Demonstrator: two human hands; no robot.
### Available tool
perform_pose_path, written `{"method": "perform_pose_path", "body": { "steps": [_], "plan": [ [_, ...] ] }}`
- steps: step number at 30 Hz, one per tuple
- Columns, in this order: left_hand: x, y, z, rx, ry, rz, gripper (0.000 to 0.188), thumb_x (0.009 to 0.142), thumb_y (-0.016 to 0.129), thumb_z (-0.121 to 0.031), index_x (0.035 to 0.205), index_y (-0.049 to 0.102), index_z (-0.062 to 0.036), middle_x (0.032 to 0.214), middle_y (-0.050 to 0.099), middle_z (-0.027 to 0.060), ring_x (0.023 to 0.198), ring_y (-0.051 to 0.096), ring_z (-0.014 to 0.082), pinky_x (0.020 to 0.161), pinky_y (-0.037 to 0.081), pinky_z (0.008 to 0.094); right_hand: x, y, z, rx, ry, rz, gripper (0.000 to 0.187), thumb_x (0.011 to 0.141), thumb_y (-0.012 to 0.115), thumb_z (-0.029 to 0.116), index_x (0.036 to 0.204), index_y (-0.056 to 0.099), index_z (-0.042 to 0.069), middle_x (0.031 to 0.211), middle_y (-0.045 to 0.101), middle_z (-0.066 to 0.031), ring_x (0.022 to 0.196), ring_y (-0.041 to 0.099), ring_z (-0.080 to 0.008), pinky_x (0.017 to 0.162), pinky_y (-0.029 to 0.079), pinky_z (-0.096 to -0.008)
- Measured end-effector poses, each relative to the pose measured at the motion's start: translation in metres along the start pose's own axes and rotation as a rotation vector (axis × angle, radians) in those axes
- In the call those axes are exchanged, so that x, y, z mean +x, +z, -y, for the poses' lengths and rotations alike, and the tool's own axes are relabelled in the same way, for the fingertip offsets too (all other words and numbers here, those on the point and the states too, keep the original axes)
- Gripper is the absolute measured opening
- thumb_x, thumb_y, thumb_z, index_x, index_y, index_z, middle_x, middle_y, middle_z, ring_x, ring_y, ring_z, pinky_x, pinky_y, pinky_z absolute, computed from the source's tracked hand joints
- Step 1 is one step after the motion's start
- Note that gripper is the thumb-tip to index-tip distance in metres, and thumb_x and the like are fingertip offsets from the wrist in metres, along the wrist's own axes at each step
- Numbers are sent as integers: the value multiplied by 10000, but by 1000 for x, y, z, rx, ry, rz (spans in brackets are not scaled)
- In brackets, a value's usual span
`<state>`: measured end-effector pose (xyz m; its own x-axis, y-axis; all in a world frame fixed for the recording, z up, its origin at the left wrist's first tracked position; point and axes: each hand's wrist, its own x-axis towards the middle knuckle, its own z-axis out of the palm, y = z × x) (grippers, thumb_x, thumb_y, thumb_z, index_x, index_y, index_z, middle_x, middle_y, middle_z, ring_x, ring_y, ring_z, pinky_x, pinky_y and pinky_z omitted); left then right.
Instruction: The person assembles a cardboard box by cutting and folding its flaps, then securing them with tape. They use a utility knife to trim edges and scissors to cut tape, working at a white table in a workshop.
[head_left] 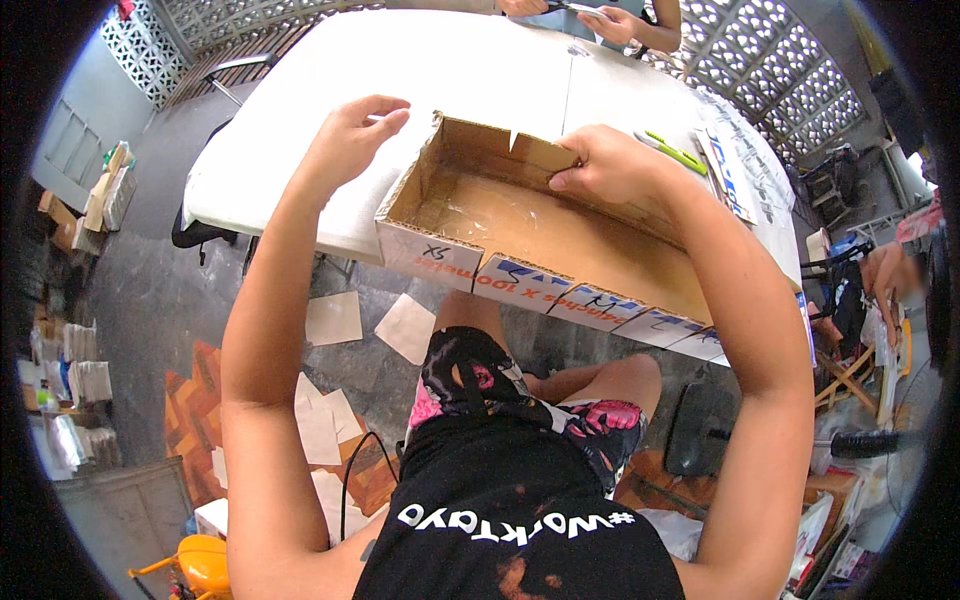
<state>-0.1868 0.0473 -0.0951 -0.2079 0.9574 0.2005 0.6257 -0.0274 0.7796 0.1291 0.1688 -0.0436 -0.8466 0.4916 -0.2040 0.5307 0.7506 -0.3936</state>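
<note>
Judged by the cuts, the box [560,235] is partly worked; several slits [484,272] already divide its near wall [545,292] into sections, with dark handwritten marks [433,253] on them; its far wall [535,158] shows one notch [513,140], so that side looks less far along; the right hand [612,165] and right forearm [735,270] hide much of it, and I cannot tell how much is left there.

The box lies at one o'clock from the middle of the view, at the near edge of the white table [480,70] and apparently jutting past it; it is long, shallow and open-topped, brown inside, white with blue and red print outside; its rims look rough, and something shiny, perhaps clear tape, clings inside.

The right hand pinches the far wall firmly between thumb and fingers; the left hand [365,140], at eleven o'clock, is empty, thumb and fingers loosely parted, clear of the box; a green cutter [678,153] lies at two o'clock, in neither hand.
</note>
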Motion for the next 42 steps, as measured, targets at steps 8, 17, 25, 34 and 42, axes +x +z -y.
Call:
{"method": "perform_pose_path", "body": {
  "steps": [8,17,25,34,42],
  "plan": [
    [6,38,-16,-222,-83,244,421,1008,590,-394,1218,699,-47,1122,700,91,1073,607,188,953,471,347,7,11,-7,26,42,49,300,886,756,210,1092,712,-3,984,749,-193,909,690,-290,858,518,-399],
    [12,61,-7,-368,-53,161,294,975,543,-273,1066,705,-44,1047,673,34,1035,567,152,973,400,289,6,21,-16,15,23,0,279,893,731,196,1113,714,26,1031,741,-201,949,697,-331,878,523,-415],
    [-3,70,24,-774,-34,123,306,1004,593,-277,1091,725,-15,1028,707,52,1009,618,144,939,455,295,4,41,-8,-146,43,-176,243,877,716,180,1087,727,57,994,723,-226,951,692,-400,855,544,-447],
    [-12,80,17,-869,-75,34,325,1001,621,-286,1098,745,-2,1018,721,63,956,641,137,899,489,287,-6,38,4,-200,126,-184,252,834,708,157,1055,727,38,973,721,-235,946,698,-399,861,553,-462],
    [-13,82,16,-742,-14,-25,329,1007,617,-272,1097,734,21,1023,725,78,960,651,141,886,502,291,-7,38,0,-192,124,-163,279,787,697,141,1044,721,33,986,718,-238,965,693,-404,870,553,-466]
  ]
}}
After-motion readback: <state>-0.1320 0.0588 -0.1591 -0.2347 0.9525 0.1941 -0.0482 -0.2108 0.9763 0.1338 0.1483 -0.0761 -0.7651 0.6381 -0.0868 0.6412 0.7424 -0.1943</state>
